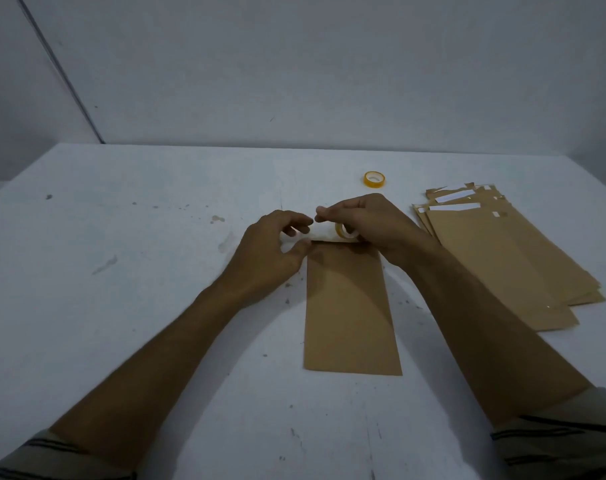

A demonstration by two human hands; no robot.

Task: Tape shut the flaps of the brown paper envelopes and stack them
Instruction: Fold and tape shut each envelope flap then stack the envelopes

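1. The wall (294, 64) is plain, matt and pale grey, with a dark line running slantwise down its left part.
2. The table (121, 237) has a flat white top, scuffed and flecked with dark specks and grey smears.
3. A stack of envelopes (495, 251) lies at the right of the table, fanned unevenly. They are long brown paper rectangles with ragged far ends and white strips there.
4. A single envelope (350, 313) lies flat at the centre between the forearms. It is a smooth, matt brown, narrow rectangle with its far end under the hands.
5. The right hand (374, 226) curls over a tape roll (344, 232) at the envelope's far edge and grips it.
6. The left hand (270, 251) is just beside the right, with bent fingers and its thumb at the envelope's far left corner.
7. A pale, glossy strip of tape (315, 234) runs between the hands. Whether the left fingers pinch it cannot be told.
8. A spare roll (374, 178) lies flat beyond the hands. It is a small yellow ring with a white core.
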